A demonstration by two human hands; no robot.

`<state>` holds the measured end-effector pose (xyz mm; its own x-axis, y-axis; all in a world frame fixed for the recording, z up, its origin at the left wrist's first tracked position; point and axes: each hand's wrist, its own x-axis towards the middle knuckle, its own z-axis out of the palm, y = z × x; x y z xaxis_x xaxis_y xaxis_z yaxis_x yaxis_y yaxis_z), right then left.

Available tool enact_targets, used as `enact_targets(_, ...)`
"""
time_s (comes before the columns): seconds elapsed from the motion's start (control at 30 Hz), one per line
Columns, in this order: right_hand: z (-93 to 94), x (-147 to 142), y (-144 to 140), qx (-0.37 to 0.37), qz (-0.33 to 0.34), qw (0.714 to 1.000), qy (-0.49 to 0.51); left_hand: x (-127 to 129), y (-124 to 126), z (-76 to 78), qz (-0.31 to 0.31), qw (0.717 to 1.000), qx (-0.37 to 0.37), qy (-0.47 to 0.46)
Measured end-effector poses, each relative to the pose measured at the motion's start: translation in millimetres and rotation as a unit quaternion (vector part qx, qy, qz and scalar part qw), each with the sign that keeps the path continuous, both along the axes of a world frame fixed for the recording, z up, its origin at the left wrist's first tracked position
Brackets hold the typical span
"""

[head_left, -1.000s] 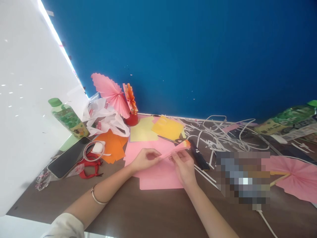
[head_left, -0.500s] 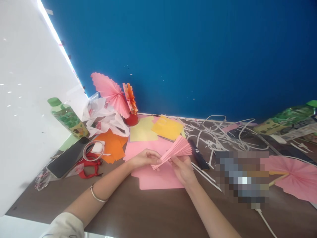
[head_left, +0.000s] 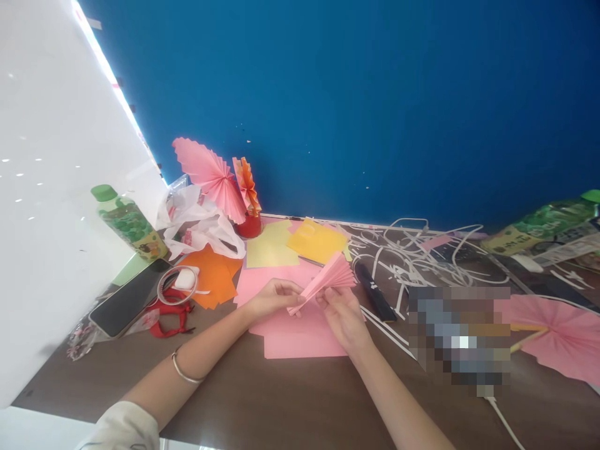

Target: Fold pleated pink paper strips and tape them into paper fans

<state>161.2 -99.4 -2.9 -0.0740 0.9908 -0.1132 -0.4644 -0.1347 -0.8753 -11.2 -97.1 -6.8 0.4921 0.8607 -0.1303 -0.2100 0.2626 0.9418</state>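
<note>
A pleated pink paper fan [head_left: 332,275] is held above pink sheets [head_left: 300,340] on the table. My left hand [head_left: 276,299] pinches its narrow lower end between thumb and fingers. The folds spread out toward the upper right. My right hand [head_left: 343,315] is at the underside of the fan, palm turned up, with its thumb and fingertips closed at the lower edge of the pleats. Behind the fan lie a yellow-orange sheet [head_left: 317,240] and a pale yellow sheet [head_left: 272,245].
Left are a phone [head_left: 129,300], a tape roll [head_left: 164,289], orange paper [head_left: 213,281], a plastic bag [head_left: 206,231] and a green bottle [head_left: 126,219]. Finished pink fans [head_left: 213,175] stand behind. Right are a black cutter [head_left: 375,294], tangled white cables [head_left: 422,250] and another pink fan [head_left: 557,334].
The paper fan has tilted more upright, its spread end shifting slightly left and up. My right hand's fingers have slid a little along its lower edge.
</note>
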Motion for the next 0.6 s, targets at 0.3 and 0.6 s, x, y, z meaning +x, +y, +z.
enact_targets(0.3,2.3,-1,-3,0.013,-0.035,0.998,-0.054,9,-8,-0.5,0.117,0.955,0.211,0.172)
enact_targets(0.6,1.6,7,3,0.005,-0.036,0.999,-0.028,6,-8,-0.8,0.103,0.941,0.259,0.192)
